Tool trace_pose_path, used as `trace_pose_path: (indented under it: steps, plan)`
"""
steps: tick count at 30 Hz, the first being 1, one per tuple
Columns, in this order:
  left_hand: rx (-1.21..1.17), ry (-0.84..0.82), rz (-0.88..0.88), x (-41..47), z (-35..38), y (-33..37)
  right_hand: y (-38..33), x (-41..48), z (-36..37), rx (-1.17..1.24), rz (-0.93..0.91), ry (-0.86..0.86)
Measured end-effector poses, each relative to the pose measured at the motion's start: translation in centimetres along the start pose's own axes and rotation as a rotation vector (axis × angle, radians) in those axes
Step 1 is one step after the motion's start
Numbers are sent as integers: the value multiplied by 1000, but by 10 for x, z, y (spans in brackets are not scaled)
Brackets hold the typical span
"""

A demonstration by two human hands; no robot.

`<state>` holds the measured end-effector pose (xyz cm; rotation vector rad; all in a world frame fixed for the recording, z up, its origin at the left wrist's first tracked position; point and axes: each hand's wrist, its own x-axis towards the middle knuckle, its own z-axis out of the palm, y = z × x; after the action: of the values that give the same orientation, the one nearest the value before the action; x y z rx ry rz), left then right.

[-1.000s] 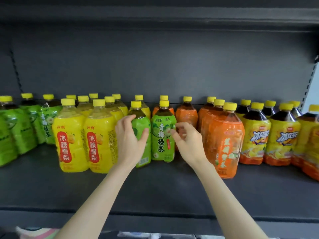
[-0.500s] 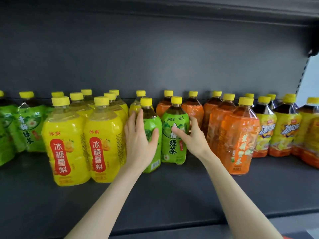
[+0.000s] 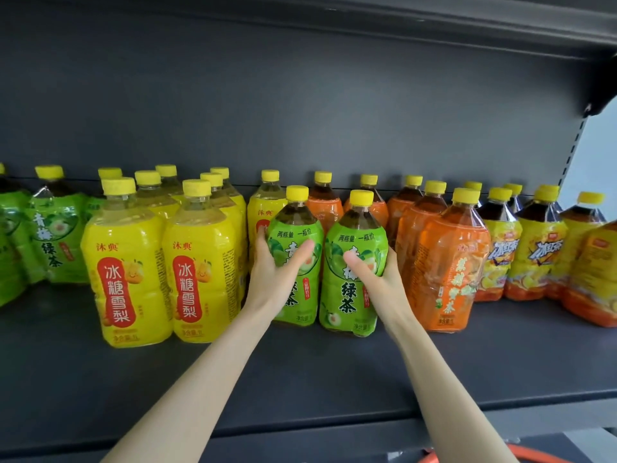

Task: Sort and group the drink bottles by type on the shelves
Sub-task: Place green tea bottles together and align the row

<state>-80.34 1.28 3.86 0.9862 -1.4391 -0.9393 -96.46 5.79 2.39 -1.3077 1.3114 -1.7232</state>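
Observation:
Two green-label tea bottles stand side by side at the middle of the dark shelf [image 3: 300, 372]. My left hand [image 3: 272, 274] grips the left green bottle [image 3: 298, 228], thumb across its label. My right hand [image 3: 375, 277] grips the right green bottle [image 3: 350, 295] from its right side, thumb on the label. Yellow pear-drink bottles [image 3: 125, 272] stand to the left, with more green tea bottles [image 3: 53, 242] at the far left. Orange-label bottles [image 3: 447, 265] stand to the right, then yellow-and-orange iced tea bottles [image 3: 534, 252].
The shelf's dark back panel [image 3: 300, 111] rises behind the rows, and an upper shelf [image 3: 434, 21] hangs overhead. A perforated upright [image 3: 571, 155] bounds the right end. Bare shelf surface lies in front of the bottles. An orange object [image 3: 467, 454] shows below the shelf edge.
Both hands closed round the two green tea bottles, which now stand further forward in front of the yellow and orange rows. The camera has moved closer.

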Motion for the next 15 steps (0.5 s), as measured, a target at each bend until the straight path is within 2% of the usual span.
trace_pose_path:
  steps: [5,8,15]
  plan:
    - [35,-11,-69,-5,-2,-1,-5,-11,3,57,-8,43]
    - [40,42,-29,-23,1,5,-11,-23,-2,54,-43,70]
    - [-8,27,67,-73,-22,17,-28,-65,-2,69,-95,100]
